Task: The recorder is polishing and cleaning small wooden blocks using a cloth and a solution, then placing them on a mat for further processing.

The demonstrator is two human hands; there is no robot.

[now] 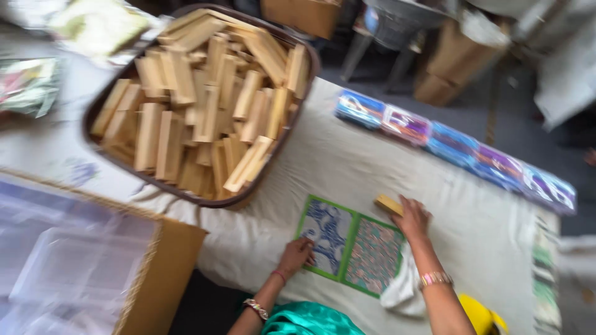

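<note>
An open patterned card with green borders lies flat on the white cloth; its left panel is blue and white, its right panel reddish and green. My left hand presses on the card's near left edge. My right hand rests at the card's far right corner, fingers closed on a small pale wooden block. The frame is blurred by motion.
A large brown tub heaped with several wooden blocks sits at the far left. A row of colourful plastic packets lines the cloth's far edge. A cardboard box with clear plastic containers stands near left. White cloth piece lies by my right wrist.
</note>
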